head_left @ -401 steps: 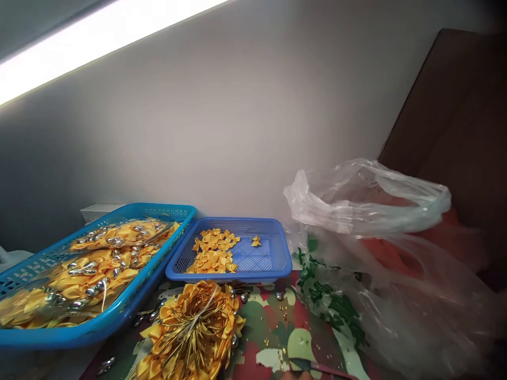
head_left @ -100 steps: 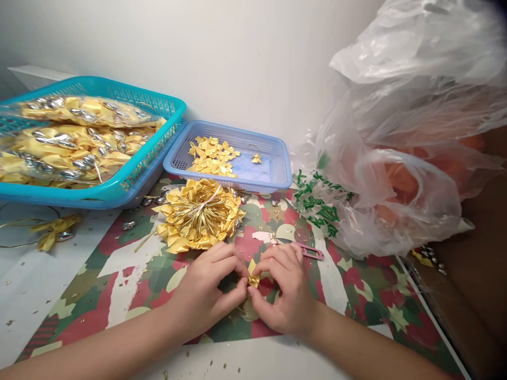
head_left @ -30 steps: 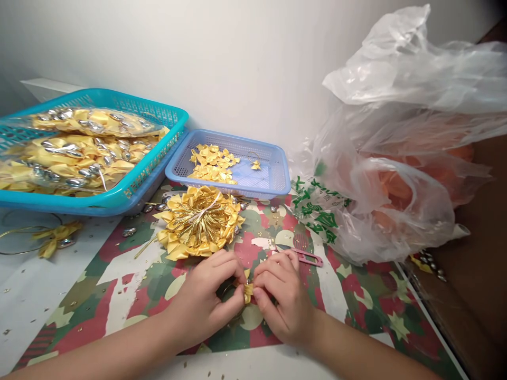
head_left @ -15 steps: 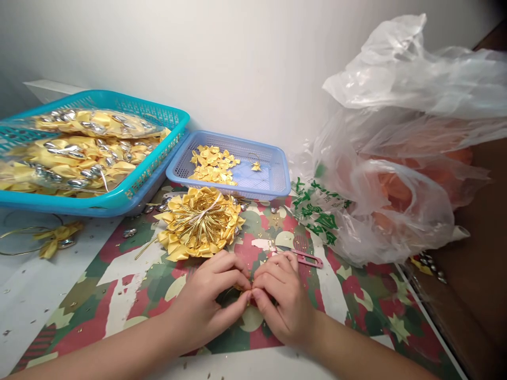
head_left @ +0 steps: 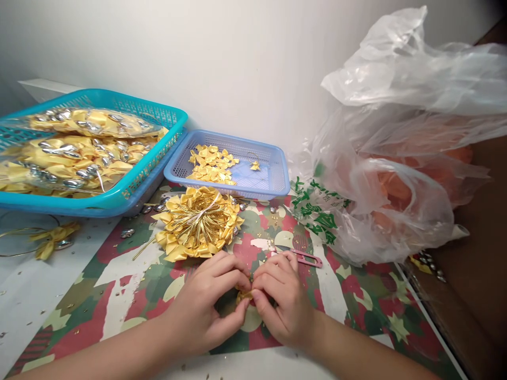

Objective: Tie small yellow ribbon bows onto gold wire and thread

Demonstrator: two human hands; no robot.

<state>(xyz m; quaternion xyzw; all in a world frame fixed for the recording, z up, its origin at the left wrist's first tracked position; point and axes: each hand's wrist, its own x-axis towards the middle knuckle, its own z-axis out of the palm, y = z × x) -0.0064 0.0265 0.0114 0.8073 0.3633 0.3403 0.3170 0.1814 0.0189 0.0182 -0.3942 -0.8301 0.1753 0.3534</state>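
Between my two hands is a small gold ribbon bow [head_left: 243, 296], mostly covered by the fingers. My left hand [head_left: 216, 295] pinches its left side between thumb and forefinger. Closed on its right side is my right hand [head_left: 281, 298], thumb against fingers. Just beyond my left hand lies a round bundle of gold bows [head_left: 200, 224], their gold wire stems gathered and tied in the middle. A pink utility cutter [head_left: 309, 258] rests behind my right hand, partly hidden by it.
A blue-purple basket [head_left: 277, 184] holds loose gold bows. At left, a turquoise basket [head_left: 174, 129] carries bagged bows with silver beads. Crumpled plastic bags [head_left: 396, 211] fill the right side. One wired bow [head_left: 55, 240] lies at far left; gold scraps dot the patterned paper [head_left: 142, 295].
My left thumb and forefinger have parted slightly, so more of the gold bow shows between the hands. The view has shifted a little; the rest stays put.
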